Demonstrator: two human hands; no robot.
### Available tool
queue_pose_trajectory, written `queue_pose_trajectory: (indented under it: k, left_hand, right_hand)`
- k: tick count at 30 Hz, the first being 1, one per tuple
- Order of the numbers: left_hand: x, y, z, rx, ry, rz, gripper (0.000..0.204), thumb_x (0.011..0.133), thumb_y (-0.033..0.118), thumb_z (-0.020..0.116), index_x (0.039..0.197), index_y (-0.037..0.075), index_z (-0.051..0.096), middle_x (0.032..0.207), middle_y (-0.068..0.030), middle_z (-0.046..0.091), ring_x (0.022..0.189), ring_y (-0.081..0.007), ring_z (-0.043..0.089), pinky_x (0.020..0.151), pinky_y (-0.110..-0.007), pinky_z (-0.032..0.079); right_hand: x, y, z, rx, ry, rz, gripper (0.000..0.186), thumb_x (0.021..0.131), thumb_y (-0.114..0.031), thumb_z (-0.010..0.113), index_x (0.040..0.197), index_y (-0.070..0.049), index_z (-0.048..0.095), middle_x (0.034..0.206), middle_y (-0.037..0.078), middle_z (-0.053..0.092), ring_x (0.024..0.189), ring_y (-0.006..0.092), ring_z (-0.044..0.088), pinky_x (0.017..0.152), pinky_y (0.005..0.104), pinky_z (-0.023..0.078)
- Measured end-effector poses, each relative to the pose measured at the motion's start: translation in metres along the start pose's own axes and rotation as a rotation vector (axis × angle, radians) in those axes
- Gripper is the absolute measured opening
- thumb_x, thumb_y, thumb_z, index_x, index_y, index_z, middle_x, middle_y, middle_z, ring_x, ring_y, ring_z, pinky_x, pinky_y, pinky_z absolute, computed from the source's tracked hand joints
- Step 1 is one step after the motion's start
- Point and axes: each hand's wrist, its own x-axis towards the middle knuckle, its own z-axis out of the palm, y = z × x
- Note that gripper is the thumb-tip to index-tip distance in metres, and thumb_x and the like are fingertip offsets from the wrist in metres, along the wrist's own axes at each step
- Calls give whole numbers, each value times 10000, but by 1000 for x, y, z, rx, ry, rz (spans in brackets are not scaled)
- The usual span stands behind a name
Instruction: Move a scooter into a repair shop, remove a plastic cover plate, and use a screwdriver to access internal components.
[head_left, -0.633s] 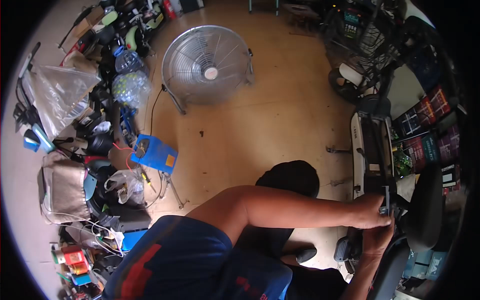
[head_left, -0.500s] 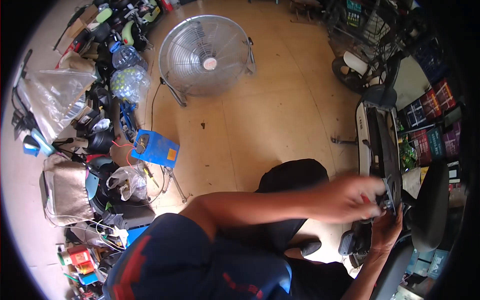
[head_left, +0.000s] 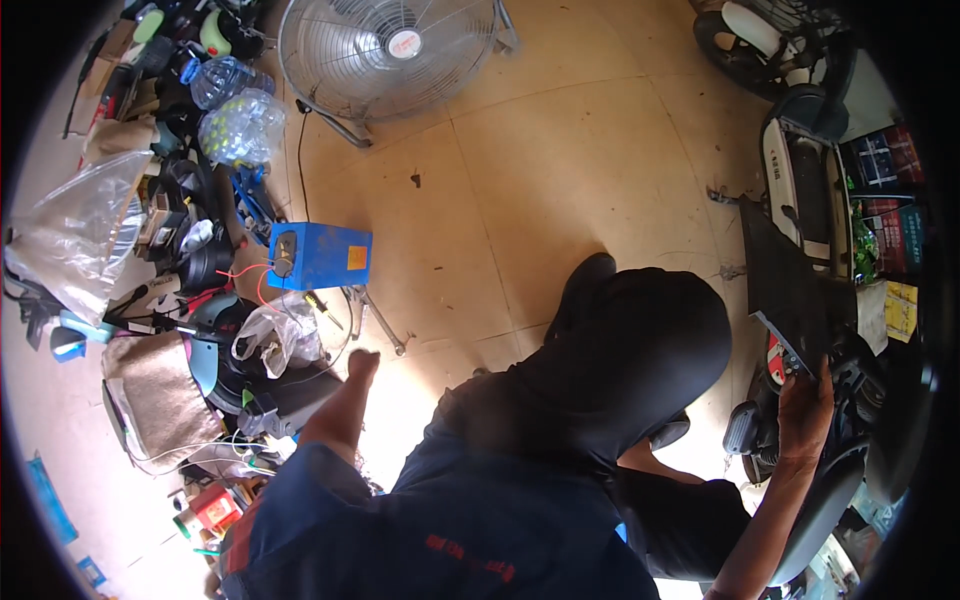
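Observation:
At the right, my right hand is closed on the lower edge of a dark flat panel, which is tilted up beside the electric scooter. A pale strip with small fittings runs along that edge, and something red shows beside it. My left hand is down at the left, close to the wrenches on the floor and the clear plastic bag. Its fingers cannot be made out. A yellow-and-black screwdriver and a blue battery pack with red wires lie just beyond it.
A large floor fan stands at the far side, its cord running toward the battery. Parts, bottles and bags are heaped along the left. A second two-wheeler is at the far right, with stacked boxes behind the scooter.
My left hand has left the panel and swung across to the left, toward the floor tools. My right hand keeps its hold, and the panel now shows more of its face. The view has shifted.

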Motion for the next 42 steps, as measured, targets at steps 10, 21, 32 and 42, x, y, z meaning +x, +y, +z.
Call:
queue_pose_trajectory:
  k: [10,21,32,42]
  left_hand:
    - [-16,-19,12,-78,216,166,705,800,291,713,1388,-42,514,1373,-270,568,1308,-371,536,1107,-395,422]
    - [191,-67,-77,-449,292,228,584,865,261,591,1375,-15,526,1299,-231,630,1181,-361,628,988,-406,516]
    - [198,-35,-76,6,214,251,362,927,167,513,1227,-20,588,1062,-171,667,979,-291,658,807,-382,536]
    - [120,-44,-101,-184,274,272,292,940,131,503,1166,-21,607,934,-143,654,848,-255,670,683,-350,539]
  right_hand:
    - [7,29,62,-231,83,56,250,986,-194,645,1204,-70,654,999,47,753,797,125,712,665,266,587]
    - [23,46,-23,-447,-48,-31,319,978,-197,649,1291,-137,659,877,13,683,775,108,635,742,249,502]
    - [-25,52,33,-1011,-147,-378,382,972,-23,627,1338,-129,598,1025,69,663,831,116,653,760,277,559]
    - [-11,53,102,-569,304,64,311,942,-320,692,1034,-25,668,854,79,683,783,158,663,724,269,552]
